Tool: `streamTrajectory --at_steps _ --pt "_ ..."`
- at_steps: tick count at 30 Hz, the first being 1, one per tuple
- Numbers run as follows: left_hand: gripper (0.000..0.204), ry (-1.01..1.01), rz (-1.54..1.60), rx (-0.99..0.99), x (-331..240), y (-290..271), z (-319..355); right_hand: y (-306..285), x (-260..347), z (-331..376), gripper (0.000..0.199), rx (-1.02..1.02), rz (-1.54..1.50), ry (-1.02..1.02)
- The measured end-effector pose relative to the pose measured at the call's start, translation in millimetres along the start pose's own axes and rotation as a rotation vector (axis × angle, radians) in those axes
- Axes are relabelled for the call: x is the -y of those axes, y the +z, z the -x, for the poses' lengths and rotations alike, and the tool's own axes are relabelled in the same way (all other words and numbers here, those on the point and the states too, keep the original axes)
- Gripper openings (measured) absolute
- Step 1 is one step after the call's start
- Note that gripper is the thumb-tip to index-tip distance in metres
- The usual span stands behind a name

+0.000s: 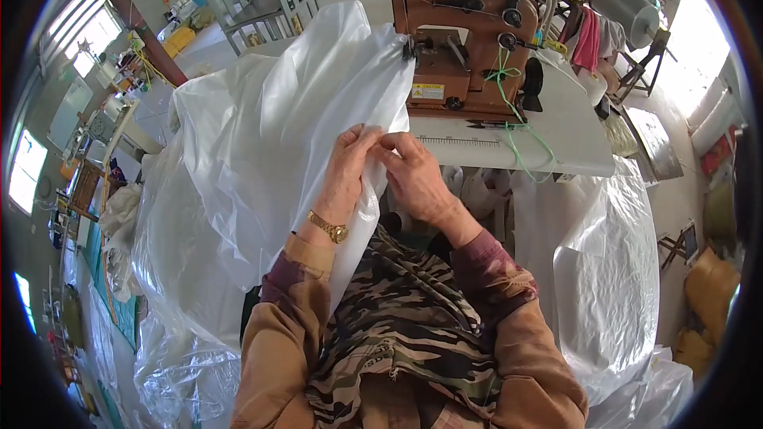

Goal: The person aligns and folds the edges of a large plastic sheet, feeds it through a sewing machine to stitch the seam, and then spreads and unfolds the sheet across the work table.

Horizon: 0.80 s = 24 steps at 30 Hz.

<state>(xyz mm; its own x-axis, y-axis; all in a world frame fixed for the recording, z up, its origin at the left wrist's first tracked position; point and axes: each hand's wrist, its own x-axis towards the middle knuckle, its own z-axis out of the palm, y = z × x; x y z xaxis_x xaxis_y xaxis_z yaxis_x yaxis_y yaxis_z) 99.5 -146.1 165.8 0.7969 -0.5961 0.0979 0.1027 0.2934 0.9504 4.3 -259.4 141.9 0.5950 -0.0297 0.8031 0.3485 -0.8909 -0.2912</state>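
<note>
The white plastic sheet (254, 123) billows out left of the sewing machine (477, 48), its right edge running up to the machine's needle end; in front of that end, the left hand (347, 165) and right hand (415, 179) meet at this edge, the fingertips of both pinching the film. A small gap parts the right hand from the machine's base, before which a strip of pale tabletop (576, 139), crossed by green cord (520, 155), reaches its front edge, with more film (608, 270) draped lower down, right of the machine
</note>
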Motion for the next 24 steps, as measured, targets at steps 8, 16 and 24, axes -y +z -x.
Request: streamTrajectory --at_steps 8,16,24 --pt "0.032 0.469 -0.825 0.032 -77.4 -3.0 -47.3 89.7 -56.8 -14.6 0.045 -0.408 -0.566 0.718" --pt "0.015 0.79 -1.427 0.542 -87.5 31.0 -42.4 187.8 -36.6 -24.6 0.038 -0.142 -0.419 0.627" --pt "0.01 0.825 -1.518 0.3 16.0 -31.0 -4.8 128.4 6.6 33.4 0.033 0.126 -0.52 0.096"
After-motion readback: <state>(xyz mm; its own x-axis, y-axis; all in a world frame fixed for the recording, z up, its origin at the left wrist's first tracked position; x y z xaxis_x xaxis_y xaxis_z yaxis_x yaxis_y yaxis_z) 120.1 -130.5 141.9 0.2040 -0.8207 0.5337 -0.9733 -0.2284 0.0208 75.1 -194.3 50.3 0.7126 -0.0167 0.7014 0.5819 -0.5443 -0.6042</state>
